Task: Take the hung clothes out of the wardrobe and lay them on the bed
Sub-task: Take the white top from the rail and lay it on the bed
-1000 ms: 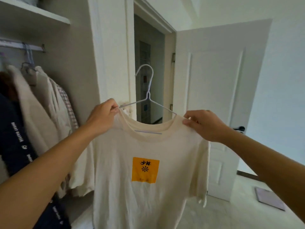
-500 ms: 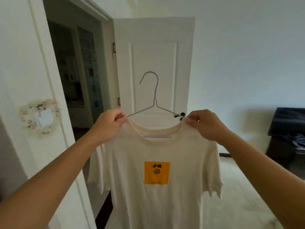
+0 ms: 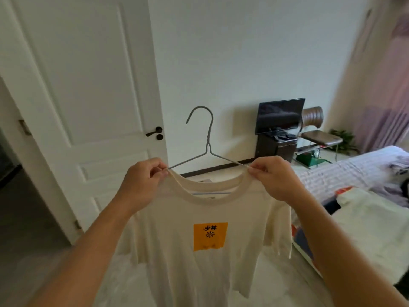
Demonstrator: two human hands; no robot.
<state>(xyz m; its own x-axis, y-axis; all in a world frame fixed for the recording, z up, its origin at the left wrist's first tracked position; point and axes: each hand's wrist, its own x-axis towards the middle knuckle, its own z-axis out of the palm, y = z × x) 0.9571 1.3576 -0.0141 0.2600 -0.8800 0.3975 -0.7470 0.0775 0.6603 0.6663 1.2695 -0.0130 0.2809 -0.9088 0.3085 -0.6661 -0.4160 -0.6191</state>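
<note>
While both arms reach forward in the head view, the left hand [image 3: 141, 185] pinches the left shoulder of the cream T-shirt [image 3: 208, 251] together with the wire hanger [image 3: 207, 147], thumb and fingers closed on the cloth. The right hand [image 3: 276, 180] pinches the other shoulder in the same way. Between the two sets of fingers the collar sags, and the shirt hangs below them. To the right of the right fingers, well apart, lies the bed [image 3: 358, 173], with other clothes on it
</note>
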